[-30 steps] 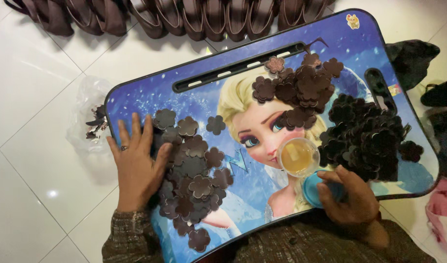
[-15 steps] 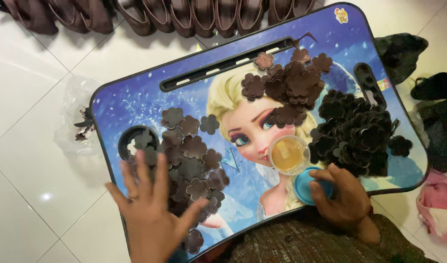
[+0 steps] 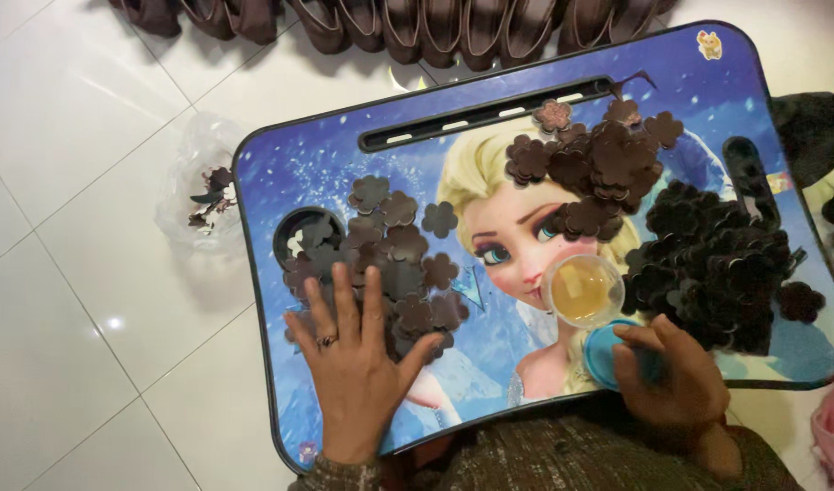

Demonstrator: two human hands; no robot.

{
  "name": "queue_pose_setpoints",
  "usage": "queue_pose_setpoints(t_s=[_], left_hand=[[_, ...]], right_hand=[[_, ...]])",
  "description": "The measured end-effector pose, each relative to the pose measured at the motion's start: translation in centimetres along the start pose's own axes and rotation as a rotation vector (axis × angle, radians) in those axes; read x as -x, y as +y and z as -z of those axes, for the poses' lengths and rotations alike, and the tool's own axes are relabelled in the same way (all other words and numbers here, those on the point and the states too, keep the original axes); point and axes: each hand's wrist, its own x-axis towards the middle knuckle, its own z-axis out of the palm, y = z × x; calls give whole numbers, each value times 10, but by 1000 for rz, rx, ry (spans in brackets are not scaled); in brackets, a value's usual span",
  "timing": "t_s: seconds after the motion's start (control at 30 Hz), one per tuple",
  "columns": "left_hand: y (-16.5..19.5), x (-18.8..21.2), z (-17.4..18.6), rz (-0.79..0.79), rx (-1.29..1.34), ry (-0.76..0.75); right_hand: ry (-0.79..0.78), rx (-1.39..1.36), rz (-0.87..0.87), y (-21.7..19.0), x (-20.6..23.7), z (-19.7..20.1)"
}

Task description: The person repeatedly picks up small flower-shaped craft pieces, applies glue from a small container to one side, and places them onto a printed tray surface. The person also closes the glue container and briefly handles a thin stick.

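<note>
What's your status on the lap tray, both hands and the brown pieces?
Left hand flat, fingers spread on brown flower cutouts. Right hand gripping blue lid beside small cup. Big dark pile crowds the right side.

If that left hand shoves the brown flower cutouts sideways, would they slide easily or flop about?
The flower cutouts look thin and flat, so they are probably light and would slide readily on the glossy lap tray. They overlap loosely, so a push by the left hand would likely scatter them. Stiffness cannot be told.

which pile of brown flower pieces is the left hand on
The left pile, beside the round cup hole. The left hand lies flat on its lower edge; the other two piles sit farther right, untouched.
</note>
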Motion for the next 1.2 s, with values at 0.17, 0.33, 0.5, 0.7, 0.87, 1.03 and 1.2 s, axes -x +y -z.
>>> queue_pose_setpoints(t_s=[0.17,0.33,0.5,0.7,0.87,1.03,1.2], left_hand=[[12,-17,17,-41,87,27],[16,-22,17,-117,61,11],[3,-18,11,-22,35,-75],[-15,-2,10,-10,229,5],[-16,20,-12,-37,172,122],[3,42,-43,-79,86,26],[1,40,-57,-147,-114,-115]], right_hand=[[-12,155,49,4,-1,4],[-26,67,86,-1,-8,5],[-169,158,-9,-7,-15,15],[-169,-3,57,-8,-17,21],[-113,-92,220,-11,-21,16],[-198,-116,161,-18,-28,24],[37,-186,294,-19,-30,40]])
